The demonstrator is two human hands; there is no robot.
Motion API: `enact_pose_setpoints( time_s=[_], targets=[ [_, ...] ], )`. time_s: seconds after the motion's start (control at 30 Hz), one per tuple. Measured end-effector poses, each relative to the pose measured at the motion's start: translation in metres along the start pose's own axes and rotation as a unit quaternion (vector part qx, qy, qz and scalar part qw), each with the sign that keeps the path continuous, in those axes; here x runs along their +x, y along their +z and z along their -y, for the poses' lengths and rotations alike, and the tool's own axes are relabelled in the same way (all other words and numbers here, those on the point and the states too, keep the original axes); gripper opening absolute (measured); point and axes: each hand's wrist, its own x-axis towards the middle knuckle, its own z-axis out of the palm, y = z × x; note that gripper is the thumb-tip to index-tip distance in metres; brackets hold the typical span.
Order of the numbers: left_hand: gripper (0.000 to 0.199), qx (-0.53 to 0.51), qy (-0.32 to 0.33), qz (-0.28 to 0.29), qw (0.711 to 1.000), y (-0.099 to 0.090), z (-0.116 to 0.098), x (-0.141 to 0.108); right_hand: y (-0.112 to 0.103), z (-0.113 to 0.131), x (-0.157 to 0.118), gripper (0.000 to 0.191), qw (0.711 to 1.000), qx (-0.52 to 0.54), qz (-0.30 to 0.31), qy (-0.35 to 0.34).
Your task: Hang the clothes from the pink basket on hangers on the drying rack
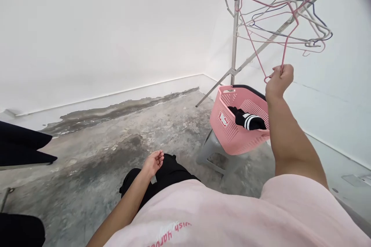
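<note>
Left hand [154, 163], 7 o'clock: fingers loosely curled, apparently empty. Right hand [279, 81], between 2 and 3 o'clock: pinches pink hanger [284, 52], extending towards 2 o'clock. Slow, firm handling advisable; neighbouring hangers [314, 42] could snag.

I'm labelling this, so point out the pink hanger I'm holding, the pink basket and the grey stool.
Pink hanger [285, 52], head view: one slanting side.
Pink basket [236, 146], head view: outer wall.
Grey stool [210, 148], head view: a leg.

RH [280, 79] high, LH [154, 163] low
</note>
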Motion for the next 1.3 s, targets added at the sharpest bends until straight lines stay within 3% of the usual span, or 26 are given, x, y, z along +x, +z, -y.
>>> enact_pose_setpoints(
  time_s=[0.07,0.1,0.17,0.27,0.33,0.4,0.53,0.7,0.83,0.97,1.1,1.23,1.3],
  targets=[
    [0.014,0.001,-0.003,-0.002,1.0,0.0,0.002,0.001,-0.006,-0.015,-0.03,0.01,0.999,0.032,-0.008,0.016],
    [0.014,0.003,-0.004,-0.003,1.0,0.001,0.003,0.001,-0.008,-0.02,-0.043,0.006,0.997,0.059,0.018,0.039],
    [0.013,0.008,-0.008,-0.003,1.0,0.003,0.006,0.001,-0.011,-0.025,-0.06,0.013,0.979,0.114,0.133,0.108],
    [0.014,0.017,-0.011,0.004,1.0,0.008,0.009,0.0,-0.006,-0.023,-0.073,0.024,0.895,0.213,0.329,0.214],
    [0.013,0.02,-0.01,0.009,1.0,0.01,0.009,0.0,0.0,-0.019,-0.077,0.031,0.852,0.285,0.367,0.243],
    [0.013,0.02,-0.008,0.01,1.0,0.011,0.008,-0.001,0.007,-0.016,-0.081,0.036,0.849,0.332,0.331,0.243],
    [0.011,0.02,-0.003,0.002,1.0,0.007,0.007,-0.003,0.008,-0.015,-0.088,0.036,0.884,0.357,0.235,0.19],
    [0.011,0.025,-0.004,-0.003,1.0,0.005,0.008,-0.006,-0.016,-0.013,-0.093,0.037,0.902,0.377,0.176,0.119],
    [0.012,0.026,-0.007,0.0,1.0,0.008,0.008,-0.008,-0.04,0.004,-0.101,0.042,0.92,0.353,0.137,0.098],
    [0.014,0.02,-0.005,0.003,1.0,0.011,0.005,-0.009,-0.059,0.024,-0.113,0.043,0.9,0.404,0.137,0.087],
    [0.013,0.015,-0.005,0.003,1.0,0.011,0.004,-0.01,-0.079,0.039,-0.116,0.048,0.874,0.44,0.165,0.121],
    [0.013,0.01,-0.004,-0.001,1.0,0.008,0.004,-0.01,-0.106,0.053,-0.107,0.049,0.892,0.422,0.119,0.112],
    [0.013,0.008,-0.005,-0.001,1.0,0.007,0.004,-0.01,-0.118,0.057,-0.1,0.041,0.904,0.387,0.134,0.122]
  ],
)
